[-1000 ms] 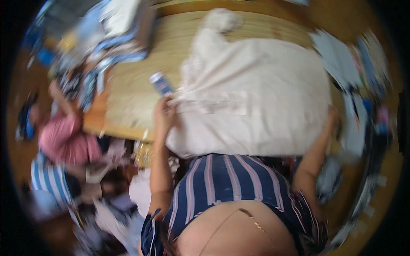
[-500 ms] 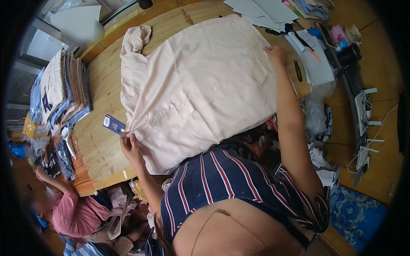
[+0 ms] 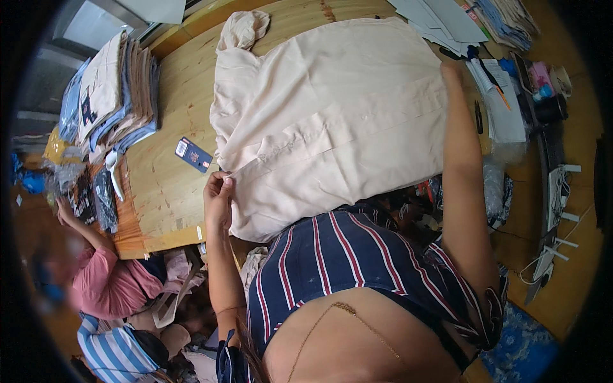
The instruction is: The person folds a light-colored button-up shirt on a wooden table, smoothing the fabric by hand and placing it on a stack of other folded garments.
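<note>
Pale wood makes up the worktable (image 3: 166, 207), its boards stained in places, and the cream-pink shirt (image 3: 345, 76) lies spread across it, a bunched sleeve (image 3: 246, 30) at its far left corner. Grey-framed panes (image 3: 62, 60) stand beyond the table, far to the left of the shirt; a blue patterned cloth (image 3: 520, 345) shows low on its right. Compared with half a second ago, the shirt's buttoned strip (image 3: 281, 148) reads as a longer, straighter band, while the left hand (image 3: 219, 199) is at the same near-left corner, thumb and fingers pinched on the fabric. The right hand (image 3: 452, 75) is at the shirt's right edge; whether its fingers grip, I cannot tell, and the right forearm (image 3: 466, 172) passes in front of that edge. A dark tag (image 3: 193, 154) lies just left of the shirt; farther left are a stack of folded garments (image 3: 112, 96), a white scoop (image 3: 113, 167) and a person in a pink top (image 3: 118, 284). Right of the shirt lie a narrow black tool (image 3: 479, 120) and loose papers (image 3: 437, 25).
</note>
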